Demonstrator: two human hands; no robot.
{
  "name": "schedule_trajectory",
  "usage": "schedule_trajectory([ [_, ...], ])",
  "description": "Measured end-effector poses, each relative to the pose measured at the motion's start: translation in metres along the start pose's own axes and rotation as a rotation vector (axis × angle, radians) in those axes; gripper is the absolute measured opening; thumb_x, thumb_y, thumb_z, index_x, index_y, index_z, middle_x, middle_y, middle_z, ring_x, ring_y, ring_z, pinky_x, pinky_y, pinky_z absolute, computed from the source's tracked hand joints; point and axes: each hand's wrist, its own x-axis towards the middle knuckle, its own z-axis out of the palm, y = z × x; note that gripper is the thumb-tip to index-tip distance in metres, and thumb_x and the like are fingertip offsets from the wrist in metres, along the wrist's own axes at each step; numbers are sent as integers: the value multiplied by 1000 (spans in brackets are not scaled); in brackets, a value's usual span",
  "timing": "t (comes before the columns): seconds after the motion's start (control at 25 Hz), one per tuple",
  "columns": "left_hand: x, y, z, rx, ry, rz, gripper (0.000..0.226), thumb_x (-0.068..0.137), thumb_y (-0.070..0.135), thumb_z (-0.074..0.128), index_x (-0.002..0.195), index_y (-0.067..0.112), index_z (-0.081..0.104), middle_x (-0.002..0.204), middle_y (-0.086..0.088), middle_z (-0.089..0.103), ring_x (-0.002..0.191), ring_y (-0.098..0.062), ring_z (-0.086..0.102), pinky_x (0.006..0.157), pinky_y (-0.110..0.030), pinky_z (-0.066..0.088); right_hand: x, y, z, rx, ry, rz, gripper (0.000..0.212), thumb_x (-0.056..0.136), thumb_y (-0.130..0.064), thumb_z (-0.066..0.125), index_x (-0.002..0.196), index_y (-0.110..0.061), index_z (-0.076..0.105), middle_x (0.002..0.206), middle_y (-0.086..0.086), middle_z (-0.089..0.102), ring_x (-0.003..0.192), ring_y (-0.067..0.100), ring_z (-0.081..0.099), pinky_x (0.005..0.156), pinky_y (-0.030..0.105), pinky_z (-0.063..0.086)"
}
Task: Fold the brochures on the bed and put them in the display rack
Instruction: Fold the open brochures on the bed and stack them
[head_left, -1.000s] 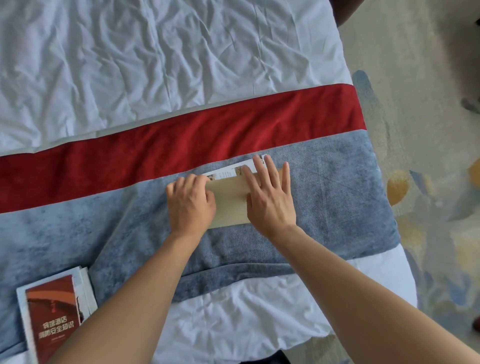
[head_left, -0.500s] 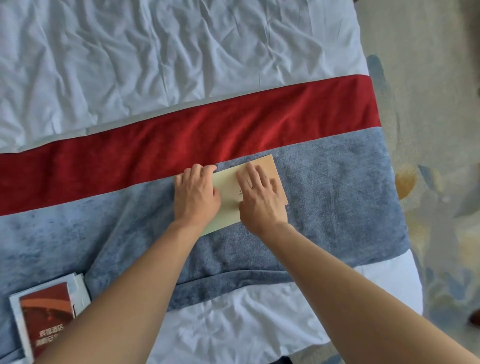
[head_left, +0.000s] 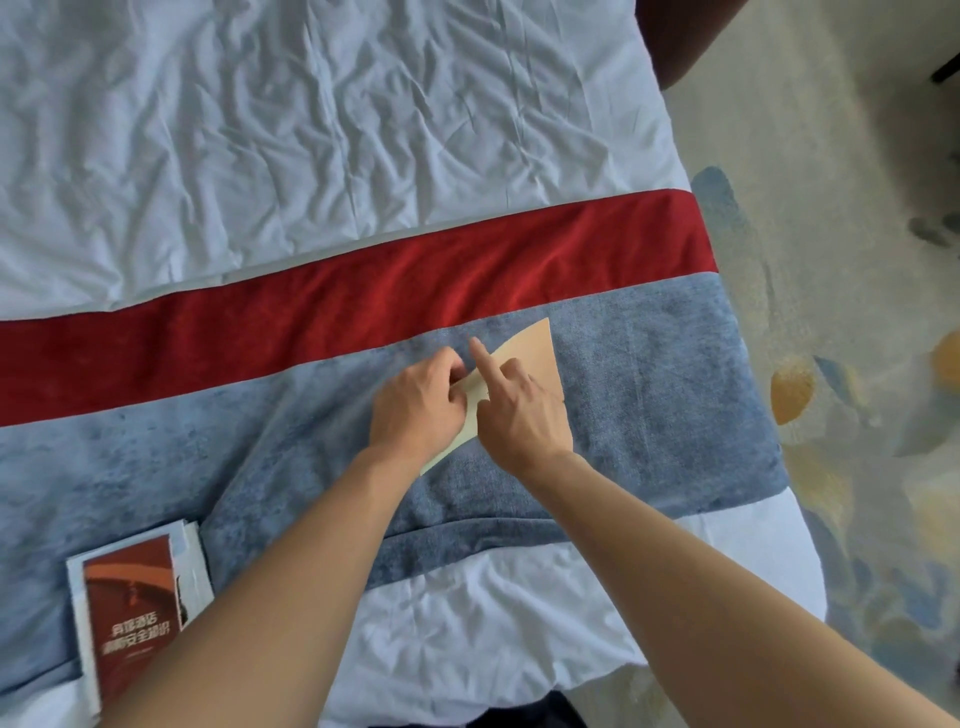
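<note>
A beige folded brochure (head_left: 535, 345) lies on the blue-grey bed runner (head_left: 649, 374), mostly covered by both hands. My left hand (head_left: 418, 402) pinches its left edge with curled fingers. My right hand (head_left: 522, 410) rests on top of the brochure, index finger stretched out along the fold, the other fingers bent. The paper's far right corner lifts slightly. A stack of folded brochures (head_left: 132, 618) with a dark red cover and white lettering sits at the lower left of the bed. No display rack is in view.
The bed has a crumpled white sheet (head_left: 311, 130) and a red stripe (head_left: 337, 312) beyond the runner. Its right edge drops to a patterned carpet (head_left: 857, 364). A dark piece of furniture (head_left: 680, 36) shows at the top right corner.
My right hand went from lying flat on the brochure to pressing with the index finger extended. My left hand shifted onto the left edge and pinched it. The brochure's far corner has risen.
</note>
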Motion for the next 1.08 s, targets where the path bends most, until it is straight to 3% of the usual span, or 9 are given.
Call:
schedule_trajectory([
  [0.16, -29, 6, -9, -114, -65, 39, 17, 87, 48, 58, 82, 32, 55, 69, 15, 63, 66, -10, 62, 55, -29, 42, -26, -9, -13, 58, 90, 18, 19, 93, -16, 49, 111, -21, 51, 101, -1, 56, 82, 28, 61, 57, 34, 35],
  [0.28, -46, 0, -8, -354, -107, -113, 31, 85, 60, 45, 79, 33, 60, 74, 15, 65, 70, -4, 62, 59, -27, 42, -43, -12, -24, 81, 183, -22, 13, 94, -16, 51, 103, -19, 59, 97, -4, 64, 72, 26, 62, 55, 31, 33],
  [0.4, -51, -20, -1, -381, -96, -298, 31, 95, 43, 52, 120, 27, 62, 125, 3, 62, 116, -18, 59, 89, -28, 43, -55, -21, -33, 147, 244, -61, 17, 88, -13, 59, 101, -21, 65, 96, -5, 69, 72, 27, 64, 55, 30, 34],
  [0.52, -58, -40, 0, -479, -161, -518, 52, 95, 43, 54, 141, 20, 49, 145, -6, 52, 129, -24, 51, 98, -35, 40, -63, -30, -36, 271, 265, -106, 17, 83, -10, 62, 96, -19, 68, 89, -2, 72, 75, 28, 65, 59, 37, 49],
  [0.64, -63, -50, -4, -647, -164, -574, 46, 93, 38, 59, 136, 20, 55, 134, -6, 60, 117, -24, 58, 101, -42, 46, -72, -38, -35, 367, 329, -136, 23, 81, -6, 52, 88, -16, 72, 74, 1, 70, 61, 23, 59, 56, 36, 47],
  [0.76, -71, -49, -7, -733, -127, -567, 37, 89, 29, 65, 124, 21, 60, 113, -4, 66, 100, -21, 64, 89, -41, 53, -80, -42, -31, 415, 374, -116, 22, 83, -11, 50, 83, -14, 72, 69, -4, 68, 54, 12, 52, 52, 30, 43],
  [0.84, -76, -49, -9, -712, -81, -536, 28, 86, 26, 69, 112, 21, 61, 102, -1, 65, 92, -20, 64, 82, -40, 53, -82, -41, -29, 418, 345, -52, 14, 88, -12, 55, 90, -14, 69, 81, -3, 70, 66, 15, 60, 61, 34, 49],
  [0.92, -79, -47, -11, -671, -42, -467, 23, 84, 25, 72, 102, 21, 58, 91, 3, 61, 82, -18, 60, 69, -34, 51, -84, -40, -25, 402, 294, 26, 22, 90, -8, 54, 109, -15, 61, 105, 2, 67, 85, 25, 63, 72, 42, 51],
  [1.08, -85, -46, -20, -489, 76, -315, 43, 90, 28, 67, 129, 26, 50, 87, 4, 61, 78, -7, 58, 60, -22, 38, -81, -42, -17, 351, 204, 101, 61, 88, -5, 49, 146, -22, 37, 130, 8, 51, 93, 35, 61, 76, 48, 51],
])
